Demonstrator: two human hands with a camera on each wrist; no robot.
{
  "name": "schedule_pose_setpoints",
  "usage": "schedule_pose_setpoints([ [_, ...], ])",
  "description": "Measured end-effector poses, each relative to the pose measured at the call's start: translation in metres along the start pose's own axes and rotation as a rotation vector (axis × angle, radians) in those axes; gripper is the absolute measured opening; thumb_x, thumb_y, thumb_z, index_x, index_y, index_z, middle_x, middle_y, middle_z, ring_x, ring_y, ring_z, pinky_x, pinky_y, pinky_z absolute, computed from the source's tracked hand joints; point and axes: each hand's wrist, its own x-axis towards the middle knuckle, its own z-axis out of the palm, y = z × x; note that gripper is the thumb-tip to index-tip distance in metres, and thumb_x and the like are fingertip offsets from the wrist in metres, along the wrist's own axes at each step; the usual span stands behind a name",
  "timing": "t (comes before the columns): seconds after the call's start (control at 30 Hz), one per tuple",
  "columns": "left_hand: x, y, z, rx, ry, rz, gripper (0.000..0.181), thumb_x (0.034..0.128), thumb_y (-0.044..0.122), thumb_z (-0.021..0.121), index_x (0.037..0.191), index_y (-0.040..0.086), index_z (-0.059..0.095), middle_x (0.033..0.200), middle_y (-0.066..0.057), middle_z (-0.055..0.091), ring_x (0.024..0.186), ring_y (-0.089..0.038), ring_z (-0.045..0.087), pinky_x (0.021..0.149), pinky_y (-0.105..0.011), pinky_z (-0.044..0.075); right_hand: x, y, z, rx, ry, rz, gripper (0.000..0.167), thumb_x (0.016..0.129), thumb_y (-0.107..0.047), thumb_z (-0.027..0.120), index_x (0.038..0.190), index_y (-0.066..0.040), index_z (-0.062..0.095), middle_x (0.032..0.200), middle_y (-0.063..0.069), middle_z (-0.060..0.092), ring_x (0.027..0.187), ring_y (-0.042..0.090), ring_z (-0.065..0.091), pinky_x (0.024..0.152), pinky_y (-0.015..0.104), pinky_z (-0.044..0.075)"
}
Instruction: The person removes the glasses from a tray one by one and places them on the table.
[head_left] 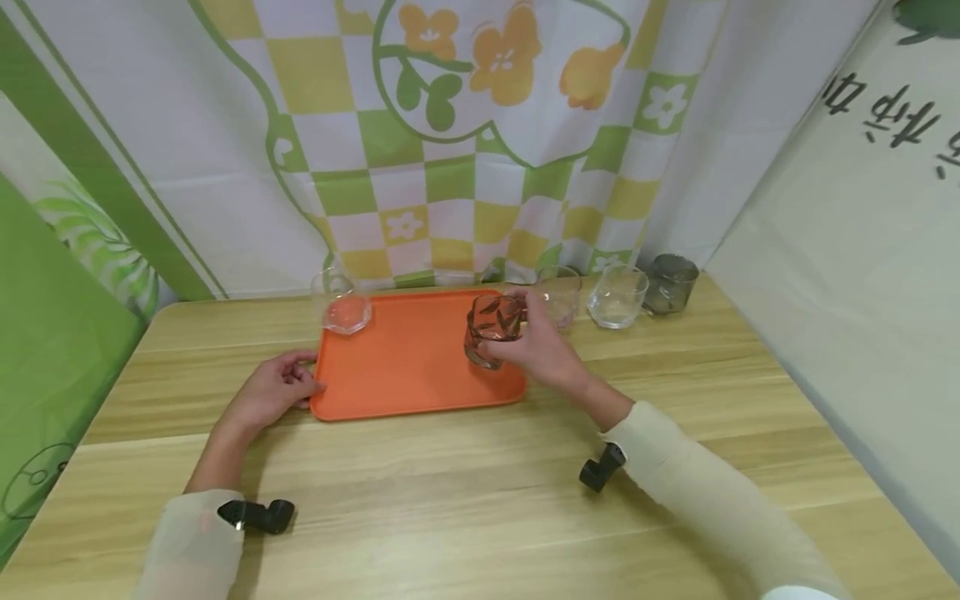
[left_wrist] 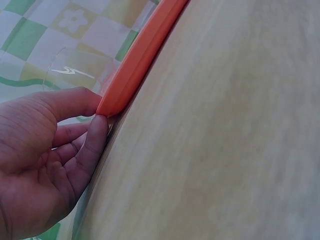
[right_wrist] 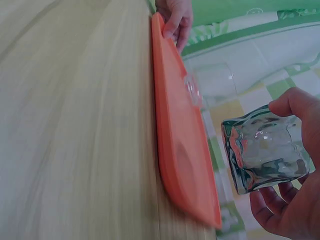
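An orange tray lies on the wooden table. The left hand pinches its left edge between thumb and fingers, as the left wrist view shows at the tray's corner. In the right hand is a dark-tinted wavy glass, gripped by its sides above the tray's right part. The right wrist view shows this glass apart from the tray surface. A clear glass stands at the tray's back left corner.
Right of the tray, along the table's back edge, stand two clear glasses and a dark grey glass. A checkered, flowered curtain hangs behind the table; a pale wall rises at the right.
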Motion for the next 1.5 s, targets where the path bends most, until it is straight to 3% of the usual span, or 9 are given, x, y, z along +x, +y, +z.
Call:
schedule_pose_setpoints([
  [0.4, 0.001, -0.001, 0.000, 0.025, -0.018, 0.002, 0.059, 0.0948, 0.000, 0.070, 0.145, -0.015, 0.042, 0.095, -0.013, 0.057, 0.078, -0.015, 0.056, 0.066, -0.028, 0.056, -0.032, 0.030, -0.056, -0.176, 0.060, 0.008, 0.075, 0.076, -0.011, 0.090, 0.133, 0.001, 0.043, 0.116, 0.019, 0.054, 0.105, 0.032, 0.055, 0.088, 0.046, 0.047],
  [0.8, 0.003, -0.001, -0.002, 0.040, -0.024, 0.008, 0.061, 0.0951, 0.000, 0.069, 0.145, -0.017, 0.040, 0.095, -0.013, 0.057, 0.078, -0.014, 0.055, 0.066, -0.028, 0.056, -0.040, 0.052, -0.097, -0.299, 0.103, 0.026, 0.077, 0.077, -0.012, 0.087, 0.135, 0.005, 0.039, 0.120, 0.024, 0.051, 0.111, 0.039, 0.054, 0.094, 0.051, 0.044],
  [1.5, 0.001, 0.001, -0.001, 0.025, -0.020, 0.005, 0.061, 0.0949, 0.000, 0.070, 0.146, -0.016, 0.040, 0.095, -0.013, 0.057, 0.078, -0.015, 0.055, 0.066, -0.028, 0.056, -0.041, 0.066, -0.123, -0.334, 0.081, 0.121, 0.078, 0.083, -0.015, 0.084, 0.141, 0.008, 0.036, 0.124, 0.027, 0.050, 0.112, 0.041, 0.052, 0.094, 0.052, 0.043],
])
